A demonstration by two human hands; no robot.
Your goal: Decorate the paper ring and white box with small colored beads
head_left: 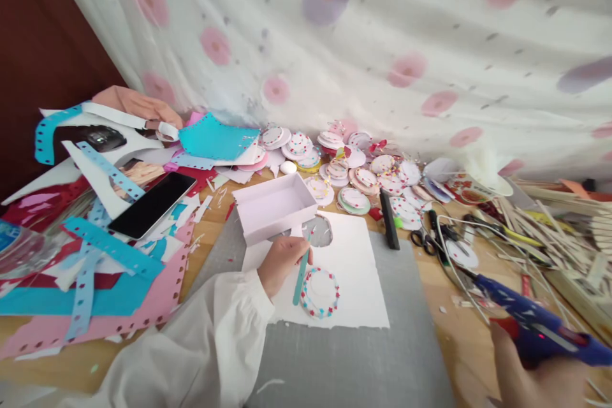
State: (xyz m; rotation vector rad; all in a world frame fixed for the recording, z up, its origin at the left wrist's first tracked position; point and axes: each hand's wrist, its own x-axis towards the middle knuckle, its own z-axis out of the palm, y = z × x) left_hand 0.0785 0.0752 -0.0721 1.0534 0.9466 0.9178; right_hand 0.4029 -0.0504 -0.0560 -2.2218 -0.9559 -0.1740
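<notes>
My left hand [282, 261], in a white sleeve, is closed round a thin teal stick [301, 274]. The stick's lower end rests beside a white paper disc [320, 293] edged with red and blue dots. The disc lies on a white sheet [363, 280] with a round hole cut near its top. My right hand [530, 376] at the lower right corner grips a blue glue gun [530, 325], its nozzle pointing left and up, well away from the disc.
A grey mat [382, 363] lies under the sheet. A white box [275, 204] sits behind my left hand. Several finished discs [354, 172] are piled by the flowered curtain. A phone [152, 204] rests on paper scraps [95, 280] at left. Scissors [423, 239], a black bar [389, 220] and wooden sticks [549, 229] lie to the right.
</notes>
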